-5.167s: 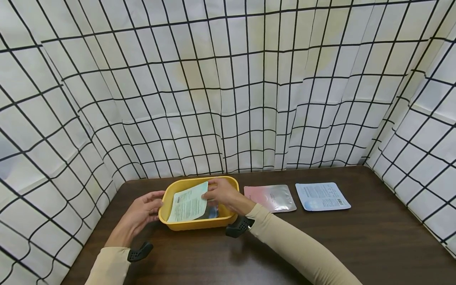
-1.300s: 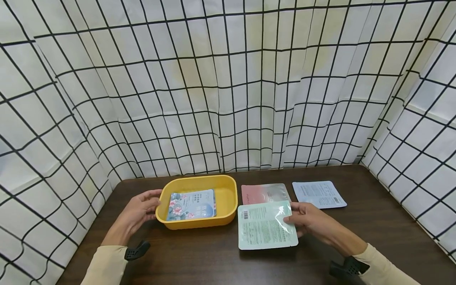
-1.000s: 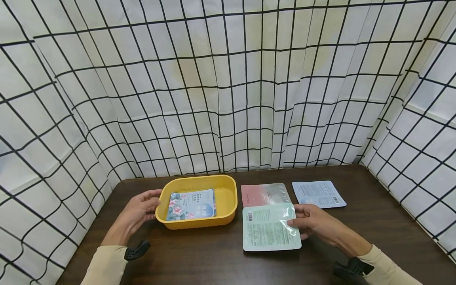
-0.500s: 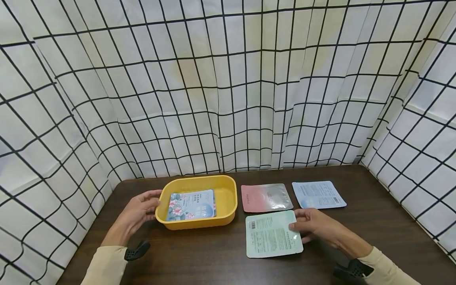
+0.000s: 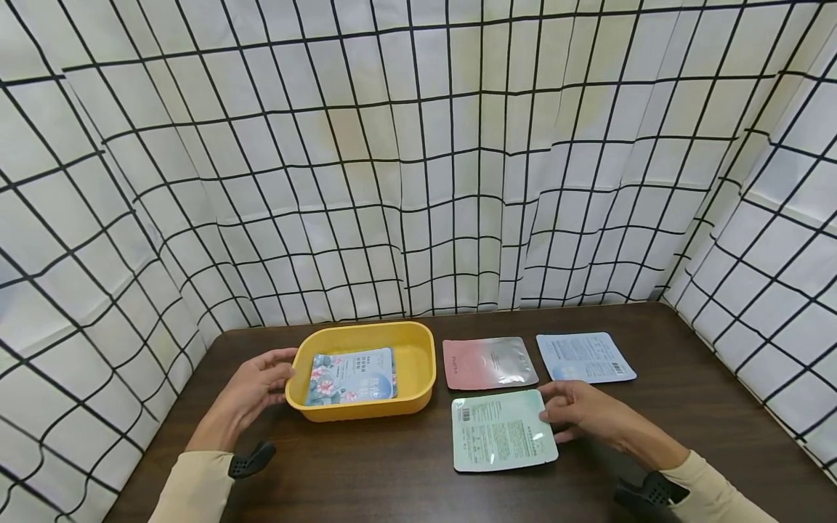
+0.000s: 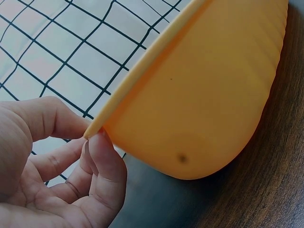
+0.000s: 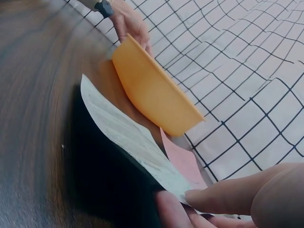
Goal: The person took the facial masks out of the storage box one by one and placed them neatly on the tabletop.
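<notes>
My left hand [image 5: 251, 388] pinches the left rim of a yellow plastic tub [image 5: 415, 367]; in the left wrist view the thumb and fingers [image 6: 107, 159] meet at that rim. Inside the tub lies a blue sheet mask packet [image 5: 353, 374] printed with pink flowers, and a darker edge shows under its right side. My right hand [image 5: 588, 418] holds the right edge of a pale green sheet mask packet [image 5: 500, 428] with a printed back. In the right wrist view this green packet [image 7: 126, 135] lies low over the table, its edge between thumb and fingers.
Behind the green packet lies a pink and silver packet [image 5: 487, 363]. To the right of that, a light blue packet [image 5: 585, 357] shows its text and barcode. The dark wooden table [image 5: 373, 472] ends at a white curtain [image 5: 451, 181] with black grid lines.
The green packet has come out of the tub, moved right and been lowered in front of the pink packet, uncovering the blue packet. My left hand has stayed at the rim.
</notes>
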`<state>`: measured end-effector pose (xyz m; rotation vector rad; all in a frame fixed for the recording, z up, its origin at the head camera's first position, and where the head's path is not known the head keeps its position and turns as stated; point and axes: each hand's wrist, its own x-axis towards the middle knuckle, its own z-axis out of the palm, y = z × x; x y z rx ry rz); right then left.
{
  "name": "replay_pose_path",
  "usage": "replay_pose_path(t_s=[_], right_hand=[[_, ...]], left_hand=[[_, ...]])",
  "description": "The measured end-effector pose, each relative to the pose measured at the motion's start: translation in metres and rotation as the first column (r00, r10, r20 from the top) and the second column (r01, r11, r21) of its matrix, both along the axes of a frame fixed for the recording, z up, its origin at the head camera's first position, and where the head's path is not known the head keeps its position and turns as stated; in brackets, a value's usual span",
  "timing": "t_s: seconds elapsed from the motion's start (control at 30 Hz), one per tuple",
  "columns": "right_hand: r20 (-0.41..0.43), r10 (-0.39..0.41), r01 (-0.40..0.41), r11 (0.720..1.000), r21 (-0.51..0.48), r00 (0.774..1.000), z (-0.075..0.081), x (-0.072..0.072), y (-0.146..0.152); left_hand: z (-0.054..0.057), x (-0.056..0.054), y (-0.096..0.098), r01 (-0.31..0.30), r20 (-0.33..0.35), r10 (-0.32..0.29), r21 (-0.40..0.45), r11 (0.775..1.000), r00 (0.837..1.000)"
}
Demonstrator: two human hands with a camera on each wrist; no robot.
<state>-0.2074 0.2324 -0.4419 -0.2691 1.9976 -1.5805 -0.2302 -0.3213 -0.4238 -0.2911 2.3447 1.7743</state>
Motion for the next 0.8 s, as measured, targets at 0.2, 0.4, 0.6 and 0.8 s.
replay_pose_path(t_s=[0.2, 0.4, 0.6, 0.8], right_hand=[[-0.031, -0.020, 0.022, 0.998, 0.057, 0.999, 0.002, 0.001, 0.001], [-0.069, -0.005, 0.014, 0.992, 0.122, 0.998, 0.007, 0.001, 0.004], [-0.106, 0.037, -0.019, 0.986, 0.167, 0.994, 0.014, 0.002, 0.009], [-0.111, 0.054, -0.034, 0.984, 0.175, 0.992, 0.023, -0.001, 0.011]], left_hand=[[0.001, 0.000, 0.001, -0.005, 0.000, 0.005, 0.006, 1.000, 1.000], [0.001, 0.000, 0.001, -0.003, 0.001, 0.003, 0.009, 1.000, 1.000], [0.000, 0.000, 0.001, 0.000, 0.002, 0.000, 0.010, 1.000, 1.000], [0.002, 0.001, 0.001, -0.006, 0.010, 0.006, 0.003, 1.000, 1.000]])
